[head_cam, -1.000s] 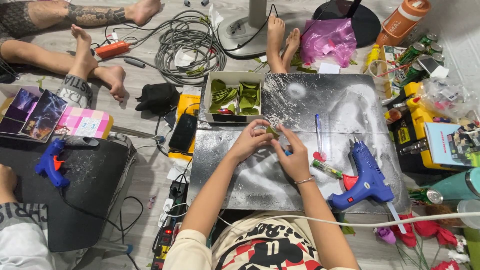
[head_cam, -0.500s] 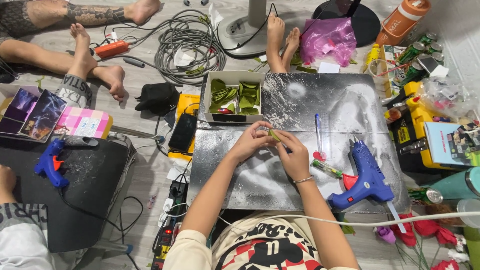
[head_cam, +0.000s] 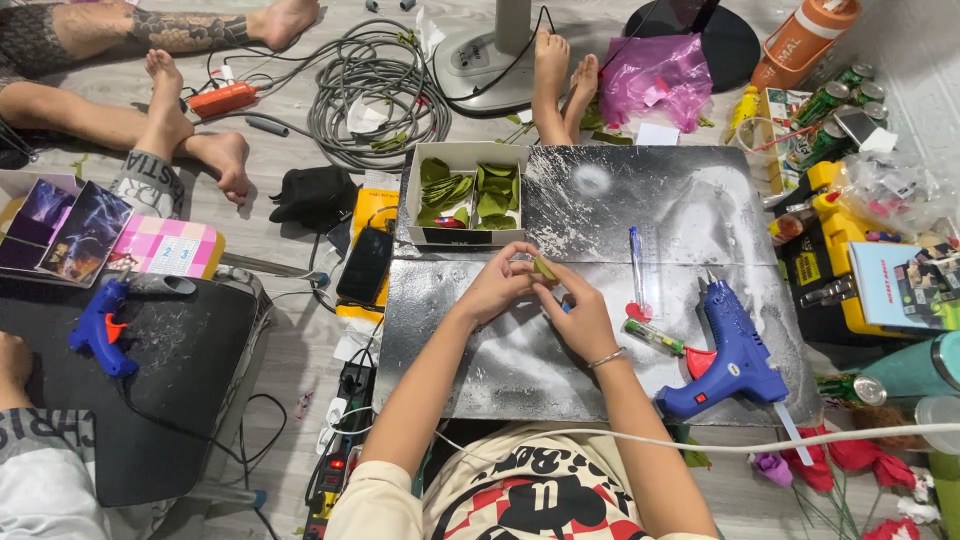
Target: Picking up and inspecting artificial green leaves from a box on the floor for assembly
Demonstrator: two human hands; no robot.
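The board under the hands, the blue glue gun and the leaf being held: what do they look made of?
Board: looks like dark metal or coated sheet, scuffed silvery-white, dull sheen; can't be sure.
Glue gun: moulded plastic, glossy blue, with an orange trigger.
Leaf, pinched between left hand and right hand: probably fabric or paper, matte olive-green; too small to tell which.
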